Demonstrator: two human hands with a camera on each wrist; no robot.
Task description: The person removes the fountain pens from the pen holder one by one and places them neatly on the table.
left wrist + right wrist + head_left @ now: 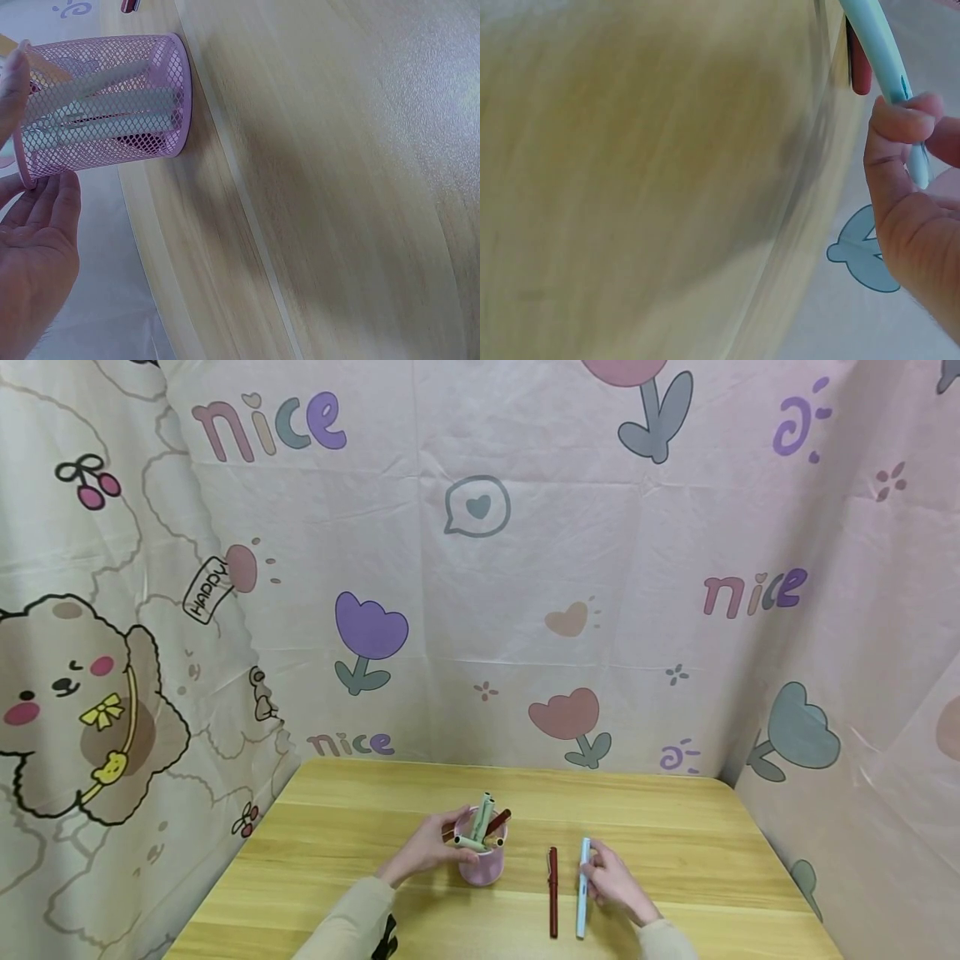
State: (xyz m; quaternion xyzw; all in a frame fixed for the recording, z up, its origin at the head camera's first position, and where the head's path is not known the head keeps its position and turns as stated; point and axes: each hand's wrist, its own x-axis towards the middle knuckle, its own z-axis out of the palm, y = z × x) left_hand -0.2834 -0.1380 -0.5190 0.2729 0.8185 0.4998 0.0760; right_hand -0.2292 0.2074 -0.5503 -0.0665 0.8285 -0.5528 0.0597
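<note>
Right hand (pixel 613 878): fingers pinching light-blue pen (pixel 582 897). Left hand (pixel 429 845): fingers curled around pink mesh cup (pixel 482 868) near rim. Cup upright, several pens (pixel 481 820) inside. Dark-red pen (pixel 553 902) on bench (pixel 660 810), between cup and light-blue pen. Patterned cloth (pixel 487 602) behind.

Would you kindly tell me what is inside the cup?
Pale green pens and a dark red one show in the cup. The left hand and mesh partly hide them; their count is unclear.
</note>
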